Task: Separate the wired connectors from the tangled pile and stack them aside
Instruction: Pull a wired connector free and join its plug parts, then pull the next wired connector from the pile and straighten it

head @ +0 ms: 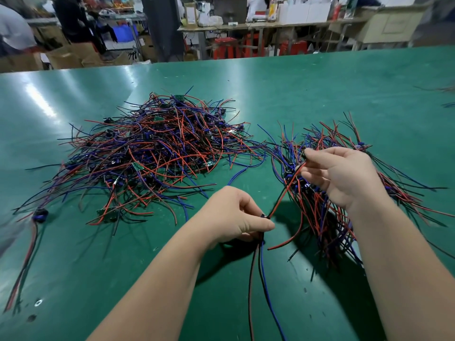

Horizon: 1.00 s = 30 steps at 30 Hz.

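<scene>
Glossy green tabletop holds tangled wires; left hand pinches a black connector, right hand its thin red wire

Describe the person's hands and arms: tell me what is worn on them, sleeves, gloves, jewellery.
Nothing is worn. The left hand and right hand are ungloved, with no rings showing. The left forearm and right forearm are bare to the picture's bottom edge: no sleeve, cuff, watch or bracelet shows.
</scene>
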Each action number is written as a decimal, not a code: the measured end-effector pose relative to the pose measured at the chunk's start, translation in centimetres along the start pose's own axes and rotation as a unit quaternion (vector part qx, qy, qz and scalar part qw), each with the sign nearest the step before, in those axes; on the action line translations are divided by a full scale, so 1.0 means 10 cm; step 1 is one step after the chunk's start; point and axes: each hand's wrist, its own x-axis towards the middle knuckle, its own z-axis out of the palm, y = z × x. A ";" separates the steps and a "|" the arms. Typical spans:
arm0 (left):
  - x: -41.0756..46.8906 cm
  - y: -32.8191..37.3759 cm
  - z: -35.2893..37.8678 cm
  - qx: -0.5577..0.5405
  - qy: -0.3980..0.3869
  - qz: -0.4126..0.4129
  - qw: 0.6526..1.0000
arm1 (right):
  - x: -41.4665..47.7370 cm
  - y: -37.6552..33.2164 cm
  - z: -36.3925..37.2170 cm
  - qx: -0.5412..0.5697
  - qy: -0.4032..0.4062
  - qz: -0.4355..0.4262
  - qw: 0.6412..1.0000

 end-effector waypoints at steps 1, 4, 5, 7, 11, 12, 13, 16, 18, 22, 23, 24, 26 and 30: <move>0.00 0.00 -0.02 0.005 0.003 0.001 1.000 | 0.00 0.00 0.01 0.001 0.004 0.007 1.000; 0.01 -0.01 -0.05 0.008 0.009 0.004 1.000 | -0.01 0.00 0.03 0.016 -0.002 0.025 1.000; 0.01 0.00 -0.05 0.006 0.011 0.005 1.000 | -0.02 0.00 0.05 0.032 -0.011 0.031 0.999; 0.01 0.00 -0.06 -0.003 0.014 0.006 1.000 | -0.04 0.02 0.08 0.072 -0.026 0.040 0.996; 0.00 0.01 -0.08 -0.021 0.031 0.011 0.999 | -0.08 0.06 0.15 0.116 -0.039 0.051 0.991; 0.01 0.01 -0.08 -0.033 0.053 0.014 0.998 | -0.08 0.07 0.15 0.108 -0.040 0.051 0.992; 0.02 0.01 -0.08 -0.043 0.089 0.019 0.995 | -0.08 0.07 0.16 0.098 -0.039 0.051 0.993; 0.08 0.01 -0.11 -0.087 0.210 0.051 0.972 | -0.08 0.07 0.20 0.042 -0.018 0.038 0.998; 0.08 0.04 -0.13 -0.172 0.240 0.070 0.953 | -0.14 0.11 0.26 -0.028 -0.036 0.000 0.999; 0.08 0.07 -0.14 -0.259 0.208 0.057 0.941 | -0.31 0.27 0.35 -0.229 -0.210 -0.160 0.937; 0.08 0.07 -0.14 -0.268 0.182 0.051 0.945 | -0.35 0.29 0.37 -0.277 -0.228 -0.207 0.910; 0.08 0.07 -0.13 -0.272 0.158 0.046 0.948 | -0.38 0.31 0.39 -0.308 -0.229 -0.244 0.890; 0.06 0.09 -0.14 -0.274 0.122 0.043 0.953 | -0.42 0.31 0.41 -0.322 -0.203 -0.276 0.882; 0.06 0.11 -0.21 -0.215 0.161 0.059 0.961 | -0.37 0.26 0.37 -0.302 -0.141 -0.257 0.907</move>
